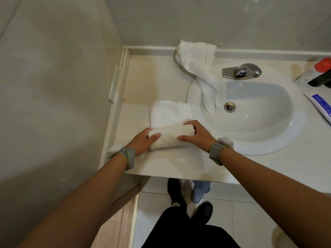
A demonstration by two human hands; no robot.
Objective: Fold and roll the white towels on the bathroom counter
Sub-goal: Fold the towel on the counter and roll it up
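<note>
A white towel [168, 115] lies folded on the bathroom counter [161, 163], left of the sink. Its near end is wound into a thick roll, and the far part still lies flat. My left hand [143, 140] grips the roll's left end, with the thumb on top. My right hand [195, 133] curls round the roll's right end, fingers over the top. A second white towel [198, 68] lies crumpled at the back wall and droops into the sink basin.
The oval sink [259, 111] with a chrome faucet [241, 71] fills the counter's right half. A toothpaste tube [320, 106] and a red-capped bottle [322, 65] lie far right. A wall closes the left side. My feet stand below the counter's front edge.
</note>
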